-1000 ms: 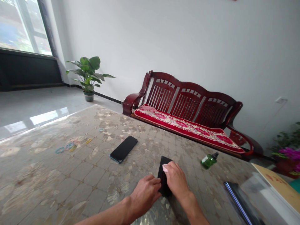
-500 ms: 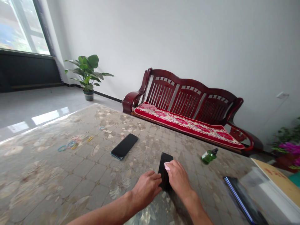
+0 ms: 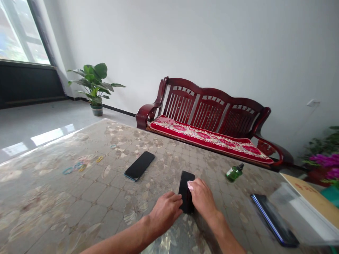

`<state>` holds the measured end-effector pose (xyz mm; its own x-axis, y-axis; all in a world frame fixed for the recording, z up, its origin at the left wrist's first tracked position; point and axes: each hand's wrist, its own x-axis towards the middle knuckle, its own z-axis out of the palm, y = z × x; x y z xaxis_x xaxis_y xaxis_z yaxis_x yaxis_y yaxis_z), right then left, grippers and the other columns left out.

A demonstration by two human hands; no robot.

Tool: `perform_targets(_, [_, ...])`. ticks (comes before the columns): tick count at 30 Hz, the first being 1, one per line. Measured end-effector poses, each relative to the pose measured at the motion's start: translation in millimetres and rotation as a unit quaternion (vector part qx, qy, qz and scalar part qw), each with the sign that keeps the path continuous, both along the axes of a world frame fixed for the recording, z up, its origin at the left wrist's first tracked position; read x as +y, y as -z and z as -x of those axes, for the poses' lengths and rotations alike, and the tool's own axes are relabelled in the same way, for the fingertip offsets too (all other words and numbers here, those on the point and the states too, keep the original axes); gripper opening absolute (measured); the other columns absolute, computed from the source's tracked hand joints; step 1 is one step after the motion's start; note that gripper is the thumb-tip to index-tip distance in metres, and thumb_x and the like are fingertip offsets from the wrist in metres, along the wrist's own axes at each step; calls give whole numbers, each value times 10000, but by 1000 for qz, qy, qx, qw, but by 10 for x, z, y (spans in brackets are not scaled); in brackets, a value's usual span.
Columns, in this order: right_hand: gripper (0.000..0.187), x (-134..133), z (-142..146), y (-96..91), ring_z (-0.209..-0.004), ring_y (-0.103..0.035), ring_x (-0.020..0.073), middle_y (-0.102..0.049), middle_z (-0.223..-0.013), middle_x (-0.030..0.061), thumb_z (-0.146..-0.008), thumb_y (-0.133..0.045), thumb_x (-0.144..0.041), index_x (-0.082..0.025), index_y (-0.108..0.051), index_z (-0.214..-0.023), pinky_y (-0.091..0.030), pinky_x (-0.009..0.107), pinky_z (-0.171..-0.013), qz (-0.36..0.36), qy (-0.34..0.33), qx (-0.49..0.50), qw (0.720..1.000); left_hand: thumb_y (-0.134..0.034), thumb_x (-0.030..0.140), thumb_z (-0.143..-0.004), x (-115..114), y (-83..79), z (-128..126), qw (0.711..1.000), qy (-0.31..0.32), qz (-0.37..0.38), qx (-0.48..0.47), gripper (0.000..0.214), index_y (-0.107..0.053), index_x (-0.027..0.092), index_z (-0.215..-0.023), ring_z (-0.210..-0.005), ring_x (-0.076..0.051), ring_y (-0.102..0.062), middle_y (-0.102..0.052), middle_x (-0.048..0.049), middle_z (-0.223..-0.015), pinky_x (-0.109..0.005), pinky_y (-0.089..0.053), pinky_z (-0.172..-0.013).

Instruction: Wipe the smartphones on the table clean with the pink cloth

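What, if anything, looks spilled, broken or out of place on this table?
Nothing looks spilled or plainly broken. The small colored bands lie loosely scattered on the left of the table, which looks a bit untidy. The green bottle appears to lean, but the whole view is slanted, so I can't tell whether it does.

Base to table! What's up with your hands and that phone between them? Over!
Left hand at phone's left edge. Right hand pinching pink cloth at screen. Phone lying on table. Bottle off right, apart from both hands.
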<state>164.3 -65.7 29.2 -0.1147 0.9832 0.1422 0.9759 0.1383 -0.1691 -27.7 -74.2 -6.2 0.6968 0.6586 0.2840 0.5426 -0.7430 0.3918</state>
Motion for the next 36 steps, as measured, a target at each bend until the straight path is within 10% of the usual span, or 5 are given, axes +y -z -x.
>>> perform_targets(8, [339,287,-38,-33,-972,-580,179,-661,-1025,76,-959,-397,-152,-215,-713,-1065,-391,241,-875,2,43,-17,999,-595,188,-897,13,57,8,999,2,-21,-27,90,-679,180,-926,-928,-217,-646,-707,-69,-1078,-327,-532,-868])
perform_targets(36, [340,27,-102,35,-955,-598,170,-667,-976,63,-969,-387,-183,-219,-721,-1024,-411,233,-877,-13,-9,33,999,-592,206,-898,13,87,7,1000,-1,-16,-22,123,-680,178,-980,-943,-228,-646,-703,-75,-1106,-346,-528,-876])
